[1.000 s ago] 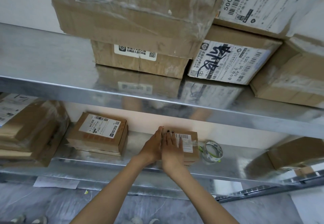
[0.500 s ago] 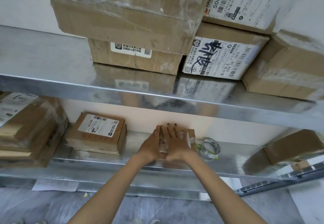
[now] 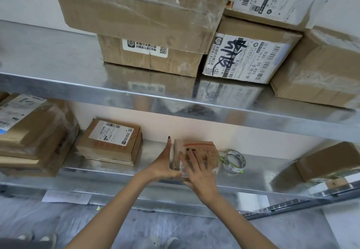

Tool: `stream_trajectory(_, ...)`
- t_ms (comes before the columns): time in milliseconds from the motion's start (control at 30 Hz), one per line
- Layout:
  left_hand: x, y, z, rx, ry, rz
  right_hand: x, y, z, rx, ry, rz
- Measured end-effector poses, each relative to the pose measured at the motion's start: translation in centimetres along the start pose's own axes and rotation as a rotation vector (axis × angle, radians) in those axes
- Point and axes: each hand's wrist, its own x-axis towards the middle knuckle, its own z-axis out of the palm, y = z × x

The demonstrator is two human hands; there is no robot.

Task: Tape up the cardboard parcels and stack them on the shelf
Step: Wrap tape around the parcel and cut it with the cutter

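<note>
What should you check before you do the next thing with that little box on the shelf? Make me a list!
1. Small box rests on the lower shelf: ok.
2. Left hand open at its left side: ok.
3. Right hand spread flat over it: ok.
4. Tape roll close by on its right: ok.
5. Box taped shut: cannot tell, the hand covers it.
6. Gap before the labelled box on the left: ok.

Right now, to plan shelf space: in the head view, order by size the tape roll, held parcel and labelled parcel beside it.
1. labelled parcel
2. held parcel
3. tape roll
All on one shelf, similar nearness.
</note>
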Motion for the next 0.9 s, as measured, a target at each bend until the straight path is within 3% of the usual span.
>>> stream_trajectory(200, -0.1, -0.2, 2.1, -0.019, 0.141, 0.046, -3.7, -1.5, 0.6, -0.054, 0.124, 0.006)
stream_trajectory(333, -0.8, -0.3, 2.9, 0.112, 0.173, 0.130, -4.2, -3.1, 1.0, -0.076, 0.056, 0.089)
stream_trajectory(567, -0.7, -0.6, 3.1, 0.259, 0.183, 0.113, -0.8, -3.8, -0.9, -0.115, -0.004, 0.129)
stream_trajectory(900, -1.4, 0.2, 3.5, 0.239, 0.256, 0.183, 4.6, -2.5, -6.7, -0.164, -0.359, 0.030)
